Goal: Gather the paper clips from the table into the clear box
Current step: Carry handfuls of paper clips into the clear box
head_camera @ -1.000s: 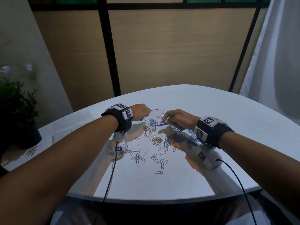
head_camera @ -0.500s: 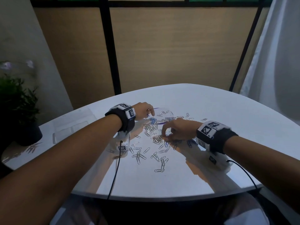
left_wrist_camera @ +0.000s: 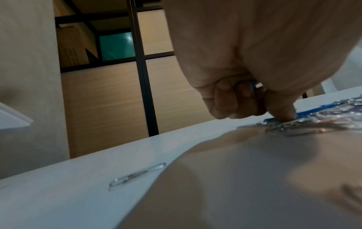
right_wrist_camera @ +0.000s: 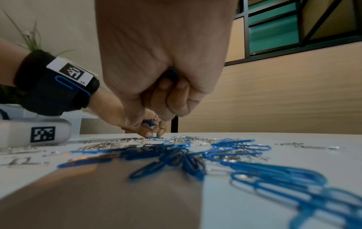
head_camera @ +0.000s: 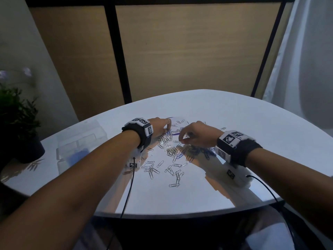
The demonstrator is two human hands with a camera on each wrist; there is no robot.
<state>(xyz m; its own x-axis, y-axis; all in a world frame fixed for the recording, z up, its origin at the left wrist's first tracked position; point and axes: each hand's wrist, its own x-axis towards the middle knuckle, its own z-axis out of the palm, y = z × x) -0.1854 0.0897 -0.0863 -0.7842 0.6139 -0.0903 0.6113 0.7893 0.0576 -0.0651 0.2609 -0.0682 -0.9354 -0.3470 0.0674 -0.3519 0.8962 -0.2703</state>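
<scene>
Glossy white table [head_camera: 225, 112] carries clips [head_camera: 171, 152], scattered under and just before both hands. Left hand [head_camera: 160, 126] and right hand [head_camera: 200, 135]: fingers curled, blue clips held. Clips judged light, stiff, slippery; best pinched edgewise. Box [head_camera: 79, 141] left of fingers.

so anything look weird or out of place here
One odd thing: in the right wrist view a blue paper clip lies against the left wrist strap, apparently stuck there rather than on the table. Otherwise, paper clips lie scattered between both hands.
</scene>
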